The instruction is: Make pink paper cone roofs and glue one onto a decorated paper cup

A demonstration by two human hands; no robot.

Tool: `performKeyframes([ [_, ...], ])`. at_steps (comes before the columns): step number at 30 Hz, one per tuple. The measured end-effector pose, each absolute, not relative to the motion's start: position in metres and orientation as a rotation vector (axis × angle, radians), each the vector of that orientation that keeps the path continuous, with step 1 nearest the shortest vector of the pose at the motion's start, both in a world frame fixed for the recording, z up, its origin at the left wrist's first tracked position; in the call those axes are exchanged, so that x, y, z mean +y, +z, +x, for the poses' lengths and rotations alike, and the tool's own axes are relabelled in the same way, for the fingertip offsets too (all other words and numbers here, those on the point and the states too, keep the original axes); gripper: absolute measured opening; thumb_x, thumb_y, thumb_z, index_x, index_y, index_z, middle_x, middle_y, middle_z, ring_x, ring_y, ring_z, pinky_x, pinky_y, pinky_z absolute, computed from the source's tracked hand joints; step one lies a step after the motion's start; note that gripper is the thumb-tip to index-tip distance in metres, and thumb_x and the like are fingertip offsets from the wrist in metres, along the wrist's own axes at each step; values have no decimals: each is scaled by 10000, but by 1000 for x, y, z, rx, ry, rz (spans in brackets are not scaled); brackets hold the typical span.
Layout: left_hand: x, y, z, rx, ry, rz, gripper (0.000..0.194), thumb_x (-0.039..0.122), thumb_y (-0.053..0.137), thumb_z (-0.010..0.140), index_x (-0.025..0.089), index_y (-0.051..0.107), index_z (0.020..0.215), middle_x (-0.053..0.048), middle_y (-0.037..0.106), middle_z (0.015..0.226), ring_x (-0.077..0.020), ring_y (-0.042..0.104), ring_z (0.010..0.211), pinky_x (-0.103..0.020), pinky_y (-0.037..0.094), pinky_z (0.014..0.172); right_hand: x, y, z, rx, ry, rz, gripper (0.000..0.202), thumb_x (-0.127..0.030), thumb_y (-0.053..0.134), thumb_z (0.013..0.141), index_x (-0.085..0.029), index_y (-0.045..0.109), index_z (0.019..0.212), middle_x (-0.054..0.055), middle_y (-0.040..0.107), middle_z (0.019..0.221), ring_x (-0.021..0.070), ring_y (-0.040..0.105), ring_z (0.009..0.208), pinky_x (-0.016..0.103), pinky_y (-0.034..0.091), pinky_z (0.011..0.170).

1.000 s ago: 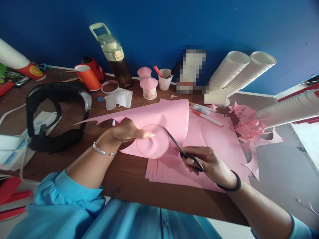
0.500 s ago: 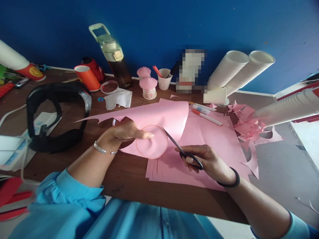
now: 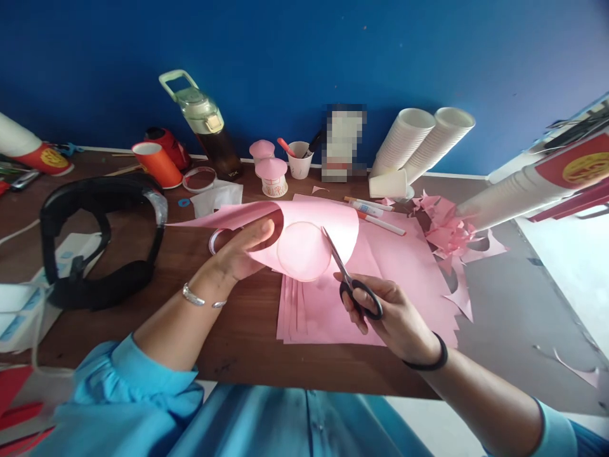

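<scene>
My left hand [image 3: 245, 251] supports a curled pink paper sheet [image 3: 342, 225] above the table. Its thumb points up at the sheet's cut-out edge, and its other fingers are mostly hidden behind the paper. A circle [image 3: 304, 251] drawn in a reddish line is on the raised sheet. My right hand [image 3: 380, 308] grips a pair of scissors [image 3: 349, 282] by the black handles. The blades lie at the circle's right side, tips pointing up and away from me. More pink sheets [image 3: 399, 279] lie stacked beneath.
Two small cups with pink cone roofs [image 3: 272, 168], a pen cup [image 3: 299, 162] and a bottle [image 3: 204, 124] stand along the wall. Paper cup stacks [image 3: 404, 139] and pink scraps [image 3: 447, 222] are at right. A black headset-like band [image 3: 104, 241] lies left, near markers [image 3: 383, 223].
My left thumb has lifted off the circle and the hand has shifted toward the paper's left edge. The sheet curls higher, and the scissors remain beside the circle. The view has shifted slightly.
</scene>
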State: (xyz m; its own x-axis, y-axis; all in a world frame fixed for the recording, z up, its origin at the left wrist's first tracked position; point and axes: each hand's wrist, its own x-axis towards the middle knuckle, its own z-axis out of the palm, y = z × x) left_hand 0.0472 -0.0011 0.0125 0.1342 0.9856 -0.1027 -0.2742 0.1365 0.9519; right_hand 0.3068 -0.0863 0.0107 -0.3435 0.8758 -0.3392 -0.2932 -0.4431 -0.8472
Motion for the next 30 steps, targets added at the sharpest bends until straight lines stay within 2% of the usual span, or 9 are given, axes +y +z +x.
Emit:
performKeyframes([
  [3,-8,21,57,764,1020,891,815,817,811,552,225,756,1110,-154,732,1246,-437,616,1291,-539,584,978,-96,12,300,-797,1861,-1028,345,-447,812,831,-158,790,1019,13,604,715,85,514,555,194,409,432],
  [6,-22,26,66,704,1080,939,972,924,749,465,242,736,1158,-146,694,1332,-444,560,1354,-535,572,1005,-102,13,293,-759,1839,-983,341,-463,805,838,-163,783,999,17,616,727,88,529,571,192,429,447],
  [9,-40,27,76,726,1164,1068,900,774,866,509,236,712,1214,-141,675,1369,-407,521,1406,-480,524,1092,-104,12,287,-785,1805,-980,346,-463,816,824,-168,776,1001,11,622,709,101,558,591,198,448,461],
  [12,-53,25,88,833,1300,992,654,650,815,729,203,713,1195,-136,695,1335,-352,544,1394,-453,478,1147,-107,7,280,-838,1755,-1025,346,-456,836,795,-166,766,970,-1,628,678,106,577,594,203,459,470],
  [14,-56,23,94,934,1372,857,539,579,763,824,189,704,1192,-122,714,1294,-324,585,1351,-448,485,1138,-110,3,277,-871,1746,-1065,338,-455,832,795,-161,758,945,-7,628,659,105,580,587,206,466,476],
  [20,-54,18,96,1164,1334,809,435,365,858,737,181,714,1103,-68,766,1015,-311,712,1088,-442,581,996,-114,-2,276,-930,1794,-1086,389,-505,813,808,-159,737,970,-1,638,682,112,594,605,208,493,475],
  [23,-54,12,92,1227,1327,887,378,354,837,758,194,733,1084,-80,754,1113,-311,682,1172,-441,540,1075,-113,0,278,-955,1787,-1101,402,-524,793,832,-157,723,980,9,650,705,113,611,633,202,504,500],
  [26,-55,3,89,1270,1363,909,491,331,852,743,202,708,1194,-81,701,1300,-304,586,1341,-443,448,1178,-108,2,280,-998,1771,-1095,408,-533,768,857,-159,722,1014,18,654,722,120,617,657,211,516,520],
  [30,-53,-6,87,1254,1364,863,611,321,864,719,189,670,1283,-89,732,1232,-306,630,1281,-450,494,1119,-99,1,280,-1038,1783,-1075,434,-539,752,874,-156,714,1075,22,653,739,125,620,668,210,523,512],
])
